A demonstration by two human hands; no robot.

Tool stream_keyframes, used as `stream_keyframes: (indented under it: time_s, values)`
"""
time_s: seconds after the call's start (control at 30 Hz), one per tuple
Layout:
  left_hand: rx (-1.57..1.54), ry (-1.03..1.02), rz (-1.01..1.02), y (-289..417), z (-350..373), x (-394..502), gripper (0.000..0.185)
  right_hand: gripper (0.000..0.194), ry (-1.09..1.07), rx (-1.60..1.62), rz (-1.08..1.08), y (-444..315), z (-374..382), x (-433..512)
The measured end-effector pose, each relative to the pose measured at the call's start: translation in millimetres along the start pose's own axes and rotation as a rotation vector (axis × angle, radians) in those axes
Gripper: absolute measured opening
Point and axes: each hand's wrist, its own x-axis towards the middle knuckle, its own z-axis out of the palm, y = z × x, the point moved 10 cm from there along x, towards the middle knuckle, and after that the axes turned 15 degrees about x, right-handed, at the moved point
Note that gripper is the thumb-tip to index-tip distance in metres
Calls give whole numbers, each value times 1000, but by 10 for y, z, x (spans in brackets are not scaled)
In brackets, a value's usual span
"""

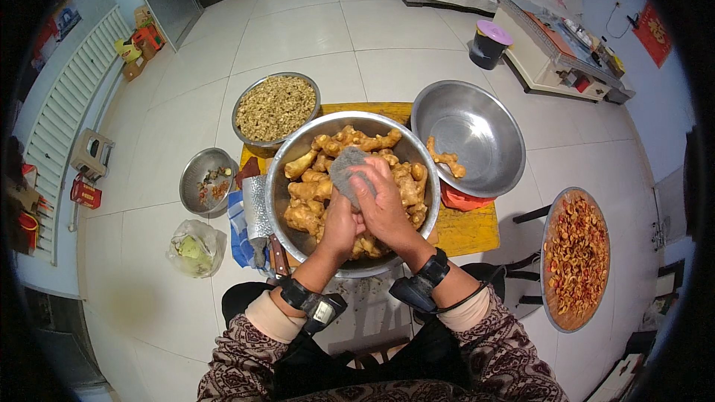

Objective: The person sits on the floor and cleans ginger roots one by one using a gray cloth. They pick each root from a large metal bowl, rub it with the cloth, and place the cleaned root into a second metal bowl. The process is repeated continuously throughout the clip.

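Note:
Over a large steel basin [273, 218] heaped with ginger roots [306, 209], my two hands come together. My right hand [384, 198] presses its fingers and thumb on a bunched grey cloth [345, 167]. Just below, my left hand [342, 226] is curled against the cloth's lower edge. Anything wrapped inside the cloth or under the palms is hidden. To the right, a second steel basin [480, 123] holds one piece of ginger [446, 159] against its near left wall.
Both basins stand on a yellow wooden table [469, 229]. By the left rim lie a cleaver [257, 206] and a blue checked cloth [239, 234]. Around are a bowl of chopped pieces [276, 107], a scrap bowl [206, 181], a plastic bag [195, 248] and a round tray of dried slices [578, 257].

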Motion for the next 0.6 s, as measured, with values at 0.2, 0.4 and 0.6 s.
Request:
stream_keyframes:
  time_s: [0.2, 0.4, 0.6]
  values:
    - [-12, -41, -30, 7, 85, -86, 29, 18, 135, 154, 154, 264, -200, 102]
    - [-340, -198, -80, 70, 256, -97, 32, 21, 360, 447, 299, 611, -480, 92]
    - [-520, -133, -65, 181, 116, -33, 40, 24, 377, 1003, 329, 543, -654, 68]
